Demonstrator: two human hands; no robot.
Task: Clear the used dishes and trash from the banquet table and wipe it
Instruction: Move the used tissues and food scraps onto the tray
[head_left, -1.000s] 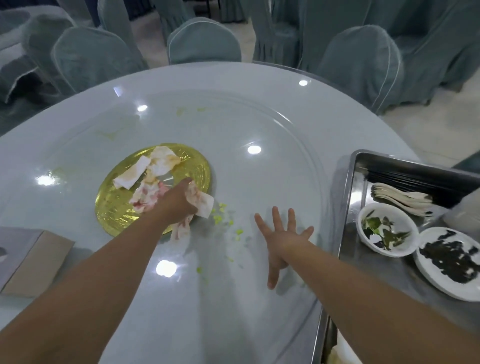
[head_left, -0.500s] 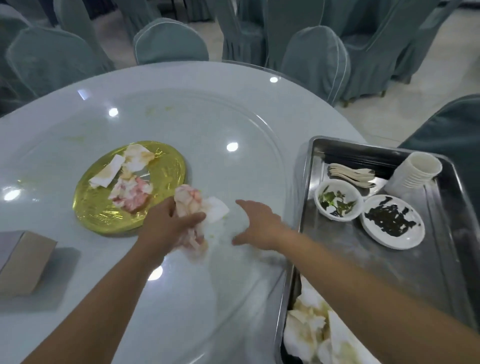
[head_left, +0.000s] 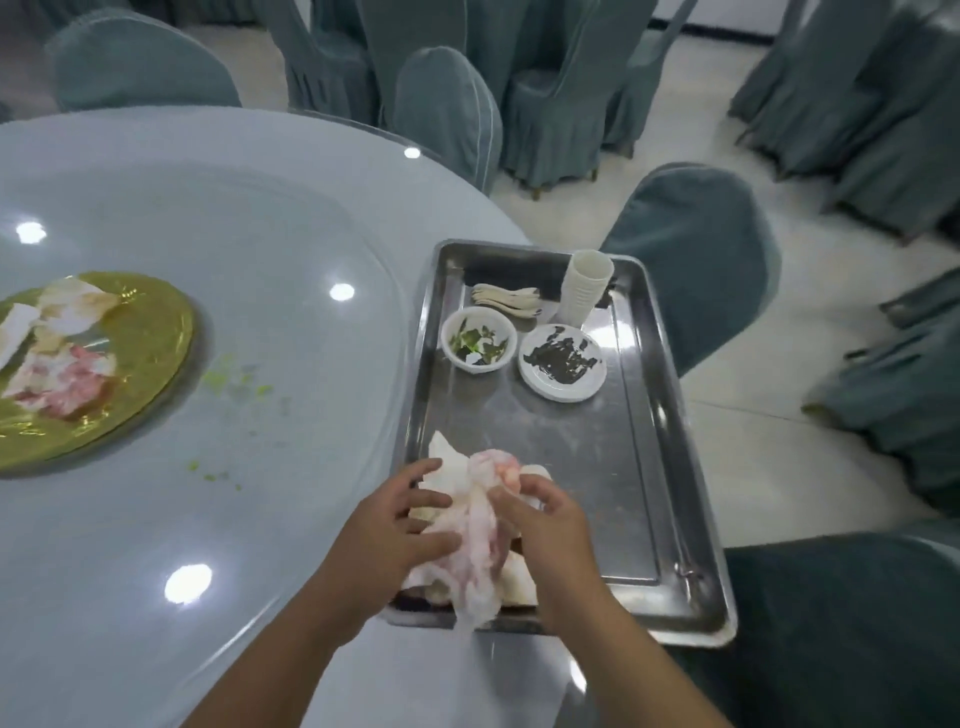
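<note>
Where hands (head_left: 395, 535) meet, tissues (head_left: 478, 525) cover tray (head_left: 644, 467).

The round, glossy pale worktop (head_left: 260, 218) carries a gold plate (head_left: 150, 343) at its left, with stained crumpled napkins (head_left: 62, 364) lying on the plate. Green crumbs (head_left: 228, 379) are scattered on the surface just right of the plate. A steel tray (head_left: 639, 467) sits at the worktop's right edge.

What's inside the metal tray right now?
The metal tray holds a bowl with green scraps, a dark-smeared plate, spoons, stacked cups and soiled napkins. Both hands cover whatever lies beneath the napkins.
</note>
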